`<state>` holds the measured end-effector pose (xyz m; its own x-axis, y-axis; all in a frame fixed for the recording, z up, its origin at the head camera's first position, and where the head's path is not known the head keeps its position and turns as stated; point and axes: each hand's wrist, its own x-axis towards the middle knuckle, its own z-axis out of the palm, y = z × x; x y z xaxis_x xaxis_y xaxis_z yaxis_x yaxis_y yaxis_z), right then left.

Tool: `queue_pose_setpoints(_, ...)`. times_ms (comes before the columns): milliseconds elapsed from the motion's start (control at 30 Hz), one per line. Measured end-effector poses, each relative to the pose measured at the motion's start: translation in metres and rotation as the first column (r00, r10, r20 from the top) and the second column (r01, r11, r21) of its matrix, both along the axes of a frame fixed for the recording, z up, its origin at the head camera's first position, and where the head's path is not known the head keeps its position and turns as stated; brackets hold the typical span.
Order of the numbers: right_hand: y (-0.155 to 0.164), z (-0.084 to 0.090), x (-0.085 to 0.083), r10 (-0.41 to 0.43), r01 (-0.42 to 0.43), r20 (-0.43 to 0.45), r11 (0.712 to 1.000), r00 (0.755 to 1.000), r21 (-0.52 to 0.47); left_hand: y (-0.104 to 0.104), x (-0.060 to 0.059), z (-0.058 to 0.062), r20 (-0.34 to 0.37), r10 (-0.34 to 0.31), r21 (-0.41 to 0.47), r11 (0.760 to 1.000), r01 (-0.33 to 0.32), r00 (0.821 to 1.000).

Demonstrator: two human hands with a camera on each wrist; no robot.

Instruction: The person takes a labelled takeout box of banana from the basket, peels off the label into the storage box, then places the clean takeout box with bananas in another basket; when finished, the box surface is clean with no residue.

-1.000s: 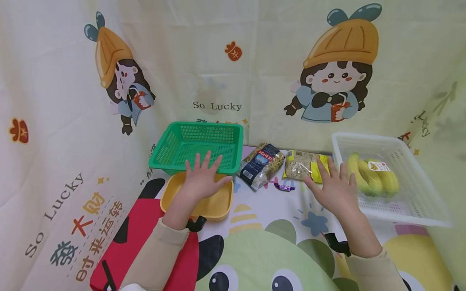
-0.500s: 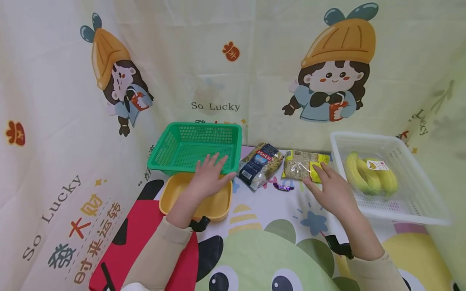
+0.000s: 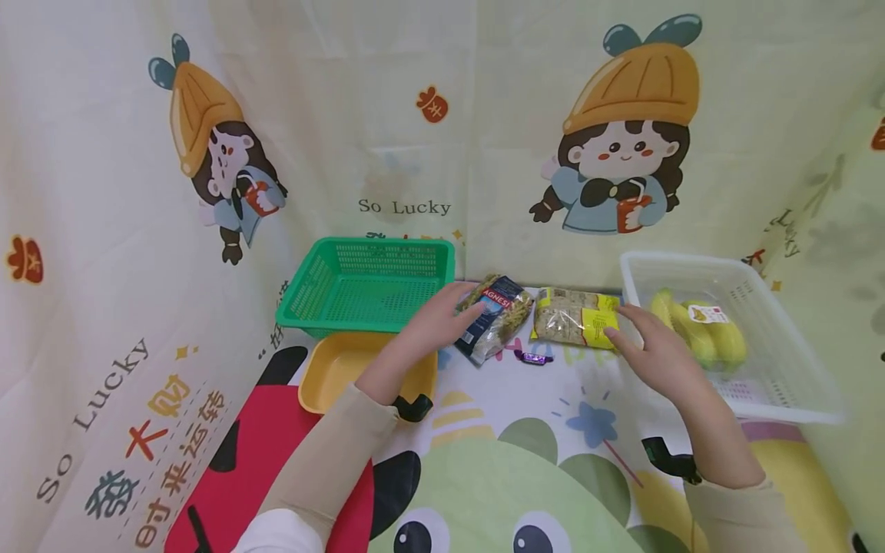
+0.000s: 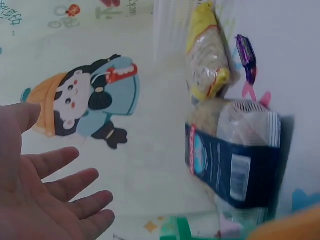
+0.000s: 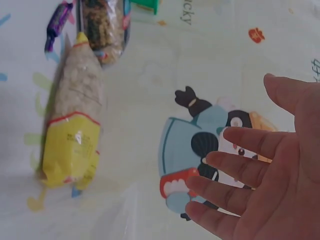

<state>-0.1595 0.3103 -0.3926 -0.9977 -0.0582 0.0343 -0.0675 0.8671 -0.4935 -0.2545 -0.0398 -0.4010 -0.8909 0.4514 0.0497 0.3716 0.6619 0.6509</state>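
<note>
Dark-blue crinkled plastic pasta bag point(image 3: 496, 316), oblong, lying on the printed cloth beside the green mesh basket point(image 3: 366, 286). Yellow-labelled clear grain packet point(image 3: 575, 326) alongside. Left hand point(image 3: 442, 319) at the bag, fingers spread, empty. Right hand point(image 3: 653, 349) near the packet, fingers spread, empty.

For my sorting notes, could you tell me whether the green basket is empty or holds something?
Empty: the green basket shows only bare mesh floor and walls in the head view.

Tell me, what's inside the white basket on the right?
The white basket holds a bunch of bananas with a label on it. The right hand hides part of its near-left side, so anything there cannot be seen.
</note>
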Motion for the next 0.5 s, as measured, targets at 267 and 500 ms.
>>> queue_pose_setpoints(267,0.035,0.007,-0.005,-0.049,0.05,0.07,0.999,0.996,-0.018,0.051,-0.013,0.003,0.006,-0.057,0.024,0.998,0.056,0.998)
queue_pose_setpoints(500,0.077,0.008,-0.008,-0.06,0.068,0.118,0.996,0.991,-0.06,0.098,-0.014,0.005,0.09,-0.11,0.052,0.993,0.106,0.99)
